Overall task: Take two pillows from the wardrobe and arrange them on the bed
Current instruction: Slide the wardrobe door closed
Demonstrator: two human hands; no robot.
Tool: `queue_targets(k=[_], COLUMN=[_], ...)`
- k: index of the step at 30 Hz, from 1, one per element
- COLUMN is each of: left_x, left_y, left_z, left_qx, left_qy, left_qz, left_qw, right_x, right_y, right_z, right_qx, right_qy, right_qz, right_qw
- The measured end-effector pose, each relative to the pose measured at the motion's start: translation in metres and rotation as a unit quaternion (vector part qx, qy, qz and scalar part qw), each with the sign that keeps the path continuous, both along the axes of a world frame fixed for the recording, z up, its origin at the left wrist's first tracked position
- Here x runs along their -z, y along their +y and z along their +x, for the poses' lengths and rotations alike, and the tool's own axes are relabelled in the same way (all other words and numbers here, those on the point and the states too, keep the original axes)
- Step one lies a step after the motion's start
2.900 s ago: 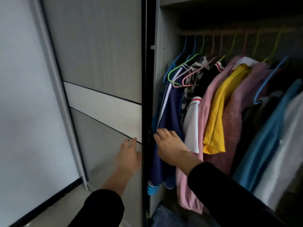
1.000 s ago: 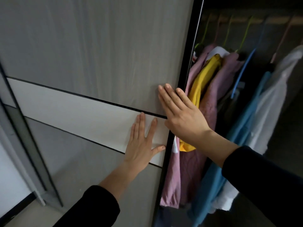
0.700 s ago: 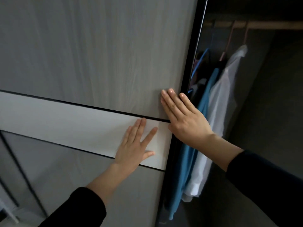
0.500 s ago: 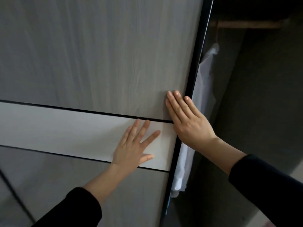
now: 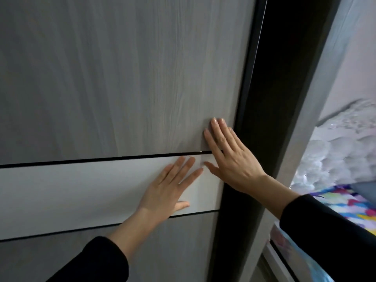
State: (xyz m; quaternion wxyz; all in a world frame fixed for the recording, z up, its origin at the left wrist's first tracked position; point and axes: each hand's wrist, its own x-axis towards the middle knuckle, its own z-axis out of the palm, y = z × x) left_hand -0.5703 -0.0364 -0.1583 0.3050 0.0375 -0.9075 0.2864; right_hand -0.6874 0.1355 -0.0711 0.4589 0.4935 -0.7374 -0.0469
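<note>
Both palms flat on wardrobe door, left hand fingers spread, right hand fingers extended, nothing gripped

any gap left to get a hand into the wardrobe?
Only a dark slit between the sliding door edge and the wardrobe side panel. Right hand lies flat beside it, left hand on the white band. Nothing shows inside.

Bed at right edge, partly in view. White fluffy blanket and multicoloured sheet lie on it.
</note>
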Motion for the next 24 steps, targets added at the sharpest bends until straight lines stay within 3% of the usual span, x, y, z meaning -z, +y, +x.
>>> queue_targets(k=[14, 24], left_x=[0.008, 0.011], left_y=[0.041, 0.056], left_z=[-0.055, -0.07], left_qx=[0.017, 0.017], left_qy=[0.009, 0.03], left_qz=[-0.032, -0.053], left_qw=[0.999, 0.998], right_x=[0.004, -0.002], right_y=[0.038, 0.056], right_z=[-0.021, -0.034], right_qx=[0.135, 0.173], right_qy=[-0.01, 0.102], right_qz=[-0.008, -0.003], right_qw=[0.991, 0.98])
